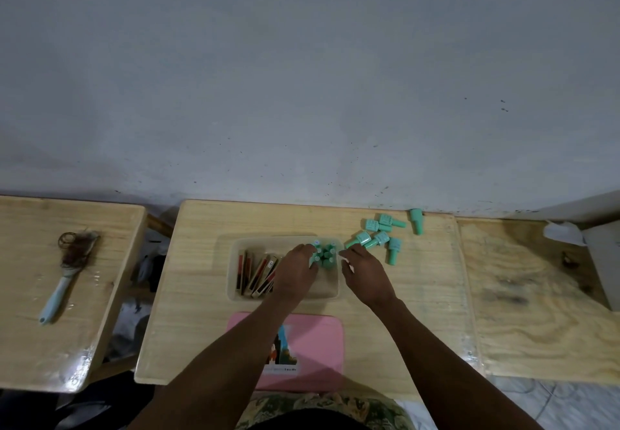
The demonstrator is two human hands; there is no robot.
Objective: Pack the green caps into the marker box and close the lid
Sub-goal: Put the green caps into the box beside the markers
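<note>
In the head view, a translucent marker box (235,272) sits just below the middle of the frame on a pale wooden table (201,312), which runs along the foot of a grey wall (302,77). Several slim red, black and tan packets (256,273) lean together in the left half of the box, and a cluster of green caps (324,255) stands upright in its upper right corner. The left hand (297,275) reaches into the box from below, its fingertips bunched narrow against the left side of that cluster; whether it actually pinches a cap cannot be told. The right hand (365,275) lies over the box's right wall, fingers loosely curled and half open, holding nothing that can be seen. More loose green caps (379,236) lie on their sides on the table to the upper right of the box, one of them apart near the wall. The pink lid (318,339) lies flat on the table just below the box, partly under the left forearm. At the left of the frame a light blue hairbrush (67,275) rests on a separate wooden table (33,345)
</note>
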